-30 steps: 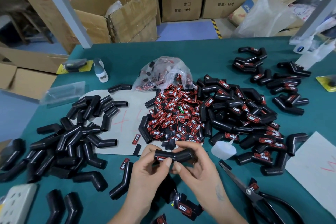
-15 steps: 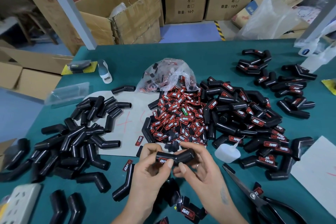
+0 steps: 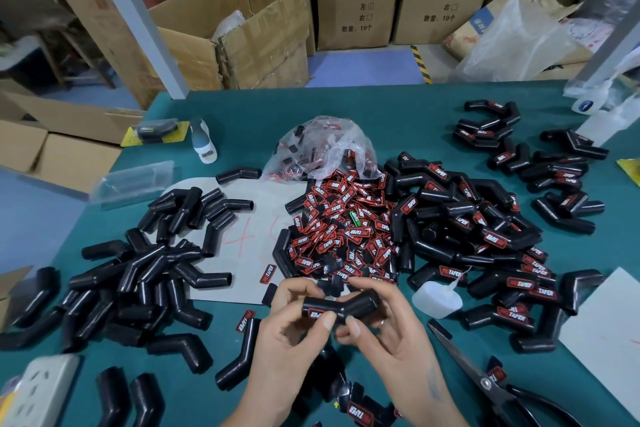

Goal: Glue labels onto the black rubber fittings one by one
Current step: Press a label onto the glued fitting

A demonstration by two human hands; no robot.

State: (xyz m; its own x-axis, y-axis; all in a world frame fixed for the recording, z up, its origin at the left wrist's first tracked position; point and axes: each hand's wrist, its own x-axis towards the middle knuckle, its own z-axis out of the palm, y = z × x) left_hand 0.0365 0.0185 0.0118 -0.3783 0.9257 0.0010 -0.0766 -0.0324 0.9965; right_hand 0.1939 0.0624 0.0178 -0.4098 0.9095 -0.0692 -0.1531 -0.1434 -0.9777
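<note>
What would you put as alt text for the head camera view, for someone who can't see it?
Two hands, left hand and right hand, hold one bent black rubber fitting bearing a red label above a green table. Unlabelled fittings lie left, loose labels centre, labelled fittings right, with a glue bottle and scissors.

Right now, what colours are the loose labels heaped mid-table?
Black with red borders and white lettering, in the head view: labels.
</note>
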